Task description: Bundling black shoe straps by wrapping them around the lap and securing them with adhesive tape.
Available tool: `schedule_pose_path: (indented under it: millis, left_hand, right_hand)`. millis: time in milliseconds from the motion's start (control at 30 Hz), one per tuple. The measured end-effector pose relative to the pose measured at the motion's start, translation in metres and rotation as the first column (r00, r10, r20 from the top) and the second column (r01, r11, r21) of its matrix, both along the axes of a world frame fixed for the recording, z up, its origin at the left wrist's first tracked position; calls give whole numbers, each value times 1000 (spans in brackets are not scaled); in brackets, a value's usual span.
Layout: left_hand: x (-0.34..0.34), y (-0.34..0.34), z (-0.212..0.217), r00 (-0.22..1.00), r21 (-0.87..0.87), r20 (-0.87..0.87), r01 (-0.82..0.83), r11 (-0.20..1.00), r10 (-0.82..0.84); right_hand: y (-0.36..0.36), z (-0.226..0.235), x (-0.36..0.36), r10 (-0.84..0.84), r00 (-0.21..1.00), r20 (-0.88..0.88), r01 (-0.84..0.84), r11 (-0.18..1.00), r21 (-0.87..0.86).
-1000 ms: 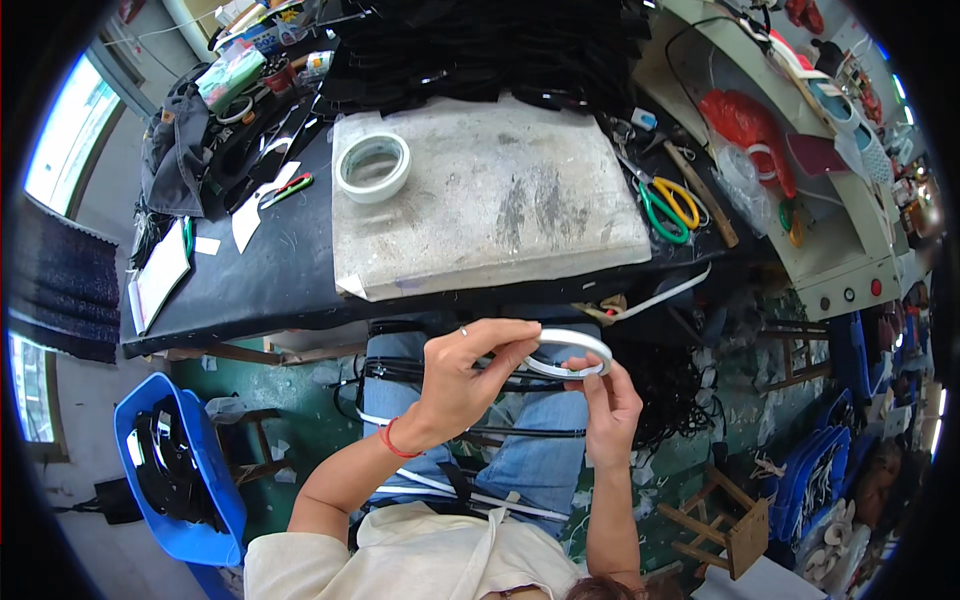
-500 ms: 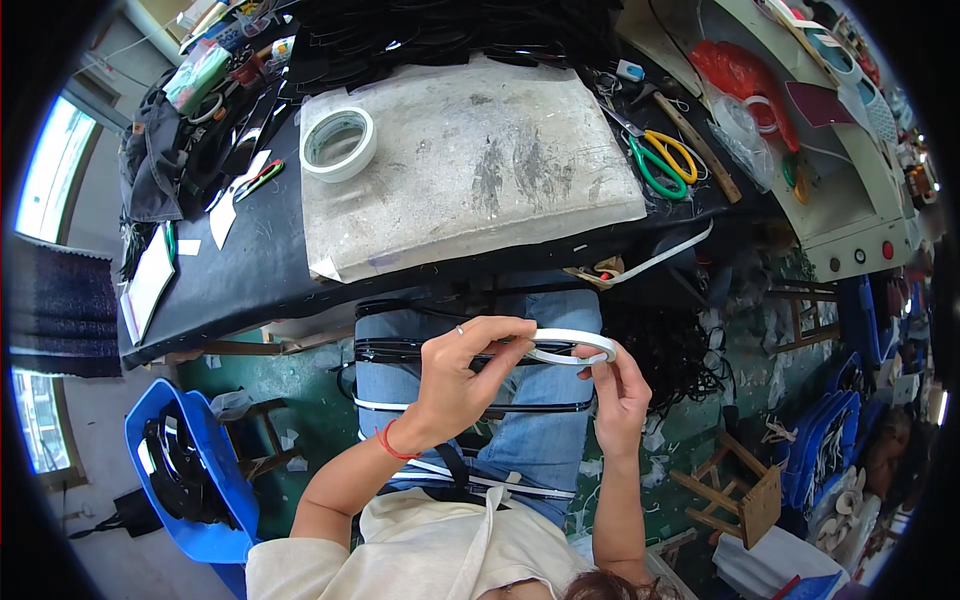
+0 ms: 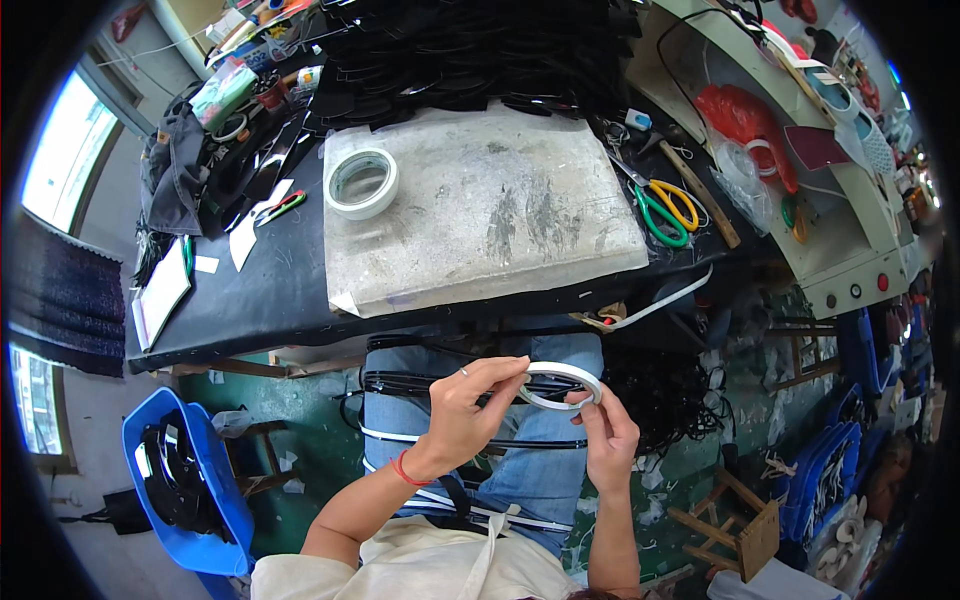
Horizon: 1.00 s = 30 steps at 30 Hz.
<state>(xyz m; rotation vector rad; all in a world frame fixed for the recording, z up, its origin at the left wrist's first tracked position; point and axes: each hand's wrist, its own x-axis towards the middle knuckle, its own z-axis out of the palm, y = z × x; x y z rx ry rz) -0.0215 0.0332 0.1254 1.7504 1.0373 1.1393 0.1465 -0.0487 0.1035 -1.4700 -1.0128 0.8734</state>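
Both hands held a white tape roll (image 3: 560, 386) over the lap, left hand (image 3: 468, 408) pinching its near rim and right hand (image 3: 603, 432) cradling it from below, apparently to steady it, beneath the tabletop (image 3: 280, 290) edge.

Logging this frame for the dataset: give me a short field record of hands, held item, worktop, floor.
left hand: pinching rim of white tape roll
right hand: gripping same roll from below
position: over lap, below table edge
worktop: grey mat, second tape roll, green-yellow scissors
floor: blue bin, person's left
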Motion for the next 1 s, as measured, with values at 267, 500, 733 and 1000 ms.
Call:
schedule_pose_path:
  millis: [267,500,733,1000]
  left_hand:
    - [-6,-3,-8,993,-222,110,-11,975,36]
    - [-13,-4,-10,999,-227,45,17,974,-7]
    - [-29,-2,-19,866,-651,465,474,592,-182]
    - [-26,-8,-24,834,-636,533,504,584,-140]
  right_hand:
    - [2,6,0,35,987,156,-37,999,11]
    - [-4,15,1,115,992,48,-110,989,-98]
    - [-2,16,12,117,950,288,-121,993,-5]
    - [-3,25,12,148,870,469,-205,976,71]
